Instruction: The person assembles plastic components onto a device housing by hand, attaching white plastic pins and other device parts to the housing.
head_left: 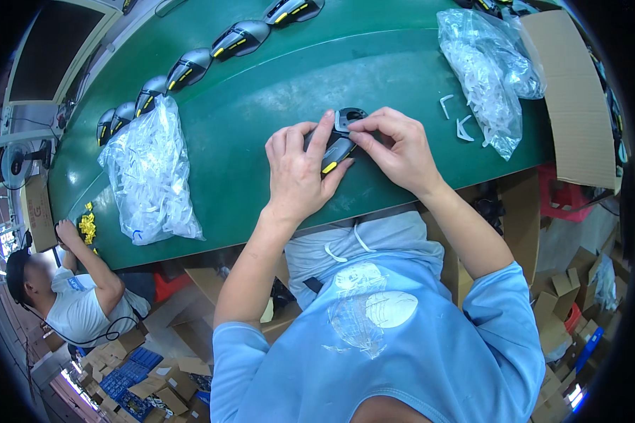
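Note:
My left hand [298, 163] is wrapped round a grey and black computer mouse shell [340, 149] with a yellow side button, above the near part of the green table. A translucent white plastic strip [341, 120] sits at the far end of that shell, under my left index fingertip. My right hand [395, 144] has its thumb and index finger pinched at the strip's right side. The fingertips partly hide the strip. To the right, two loose white plastic strips [463, 129] lie on the table.
Several similar mouse shells [240, 39] line the table's far left. Clear bags of white parts lie left [152, 176] and right [483, 74]. A cardboard box [571, 99] stands far right. A co-worker [85, 282] sits at left by small yellow parts [87, 227].

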`<action>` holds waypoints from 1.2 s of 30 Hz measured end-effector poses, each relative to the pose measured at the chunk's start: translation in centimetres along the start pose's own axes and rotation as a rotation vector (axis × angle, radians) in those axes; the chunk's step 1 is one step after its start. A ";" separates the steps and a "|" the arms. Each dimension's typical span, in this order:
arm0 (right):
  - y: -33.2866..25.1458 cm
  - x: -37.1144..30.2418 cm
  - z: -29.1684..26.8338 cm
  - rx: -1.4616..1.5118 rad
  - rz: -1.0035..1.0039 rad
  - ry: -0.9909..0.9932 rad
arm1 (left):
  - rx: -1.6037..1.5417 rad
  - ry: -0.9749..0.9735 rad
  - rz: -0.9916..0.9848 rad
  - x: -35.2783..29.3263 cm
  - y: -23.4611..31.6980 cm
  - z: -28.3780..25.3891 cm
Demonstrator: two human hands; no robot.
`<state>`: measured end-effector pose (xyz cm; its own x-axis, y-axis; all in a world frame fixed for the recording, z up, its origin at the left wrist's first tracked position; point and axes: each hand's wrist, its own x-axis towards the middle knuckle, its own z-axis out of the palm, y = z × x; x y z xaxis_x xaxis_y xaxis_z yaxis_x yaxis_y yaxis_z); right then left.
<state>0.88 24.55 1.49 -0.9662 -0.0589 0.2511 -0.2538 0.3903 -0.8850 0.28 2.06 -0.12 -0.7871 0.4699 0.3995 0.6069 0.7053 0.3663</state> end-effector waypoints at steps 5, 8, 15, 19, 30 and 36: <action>0.3 0.3 0.4 0.103 0.080 0.022 | 0.023 -0.004 0.007 0.0 0.0 -0.2; 0.2 0.3 -0.1 0.029 0.076 -0.074 | 0.055 -0.013 0.011 0.0 0.0 -0.5; 0.3 -1.1 -2.6 -0.478 -0.318 -0.236 | 0.097 -0.022 0.099 1.4 0.4 -0.4; 1.4 -2.8 -1.4 -0.470 -0.223 -0.264 | 0.097 -0.067 0.127 1.9 0.0 -1.2; 12.0 -23.5 -10.5 -0.110 0.760 0.641 | 0.105 -0.100 0.136 1.1 -1.2 -0.3; 25.2 -28.3 -10.8 -0.818 0.571 0.099 | 0.102 -0.111 0.166 1.2 -1.4 -0.1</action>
<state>22.30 45.98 -23.63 -0.9158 0.3966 -0.0631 0.3924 0.8502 -0.3510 -1.54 1.61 -0.09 -0.6881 0.6356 0.3501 0.7193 0.6609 0.2139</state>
